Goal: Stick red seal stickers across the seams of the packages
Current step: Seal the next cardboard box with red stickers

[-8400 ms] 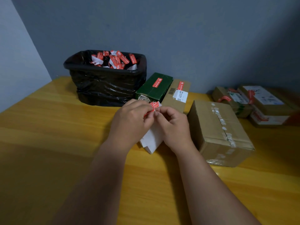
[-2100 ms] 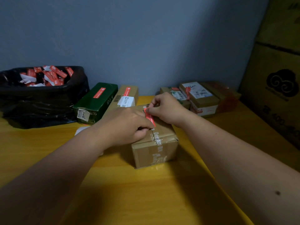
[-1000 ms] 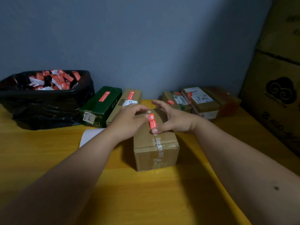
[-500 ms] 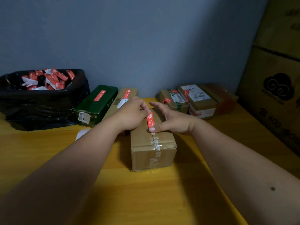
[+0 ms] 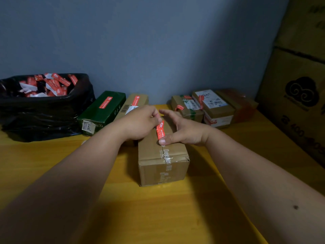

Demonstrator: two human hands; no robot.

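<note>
1. Right now, a brown box (image 5: 162, 155) sits in the middle of the yellow table (image 5: 158, 217).
2. Along its taped top seam lies 1 red sticker (image 5: 161, 130).
3. At the sticker's far end, the left hand (image 5: 140, 124) pinches it with bent fingers.
4. At the near end, the right hand (image 5: 184, 131) presses its thumb down, with the other fingers spread out straight.
5. Behind them, a green box (image 5: 102, 111) and a tan box (image 5: 135, 103) each wear a red sticker.
6. Far left, a black bin (image 5: 44, 106) holds red and white paper scraps.
</note>
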